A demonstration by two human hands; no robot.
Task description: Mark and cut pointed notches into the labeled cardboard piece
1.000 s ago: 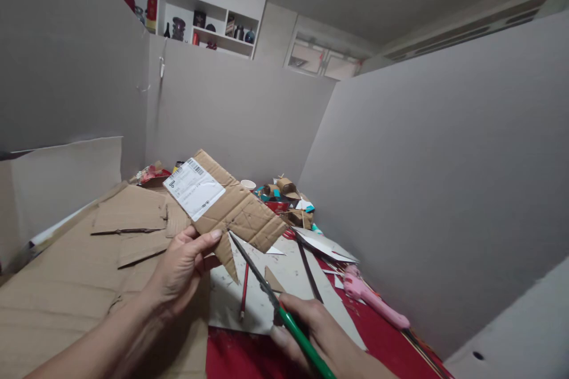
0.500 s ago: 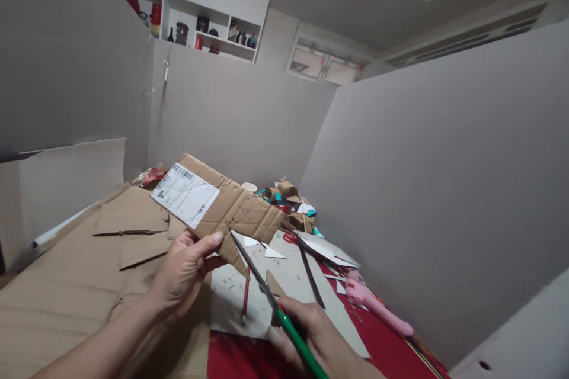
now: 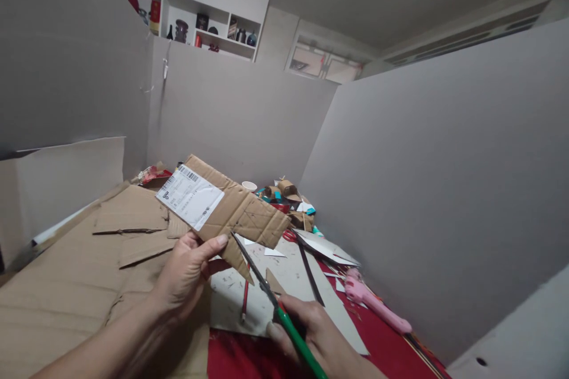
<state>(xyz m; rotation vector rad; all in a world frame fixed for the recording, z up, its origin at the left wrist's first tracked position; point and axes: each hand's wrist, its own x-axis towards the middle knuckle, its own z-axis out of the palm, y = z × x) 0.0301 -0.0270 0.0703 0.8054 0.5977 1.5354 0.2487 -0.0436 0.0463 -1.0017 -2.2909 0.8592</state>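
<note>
My left hand (image 3: 191, 263) pinches the lower edge of a piece of cardboard (image 3: 242, 201), thumb on top. The piece carries a white printed label (image 3: 191, 196) and some drawn lines on its right part. A pointed strip of it hangs down beside my thumb. In my right hand (image 3: 306, 323) are green-handled scissors (image 3: 267, 287), fingers wrapped round the handles. The blade tip meets the cardboard at the inner corner of a notch, close to my left thumb. How far the blades are apart I cannot tell. Below lies a red pencil (image 3: 245, 296) on a pale board.
Large cardboard sheets (image 3: 57, 284) cover the left side. On the right lie a pink glue gun (image 3: 376, 302), a dark strip (image 3: 311, 269) and red-handled scissors (image 3: 290, 237). Cardboard scraps (image 3: 288, 189) and a white cup (image 3: 249, 186) stand at the back. Grey panels (image 3: 235, 112) enclose the table.
The cardboard in my left hand has shifted slightly to the right. Both hands keep their grip, and the scissors stay almost where they were.
</note>
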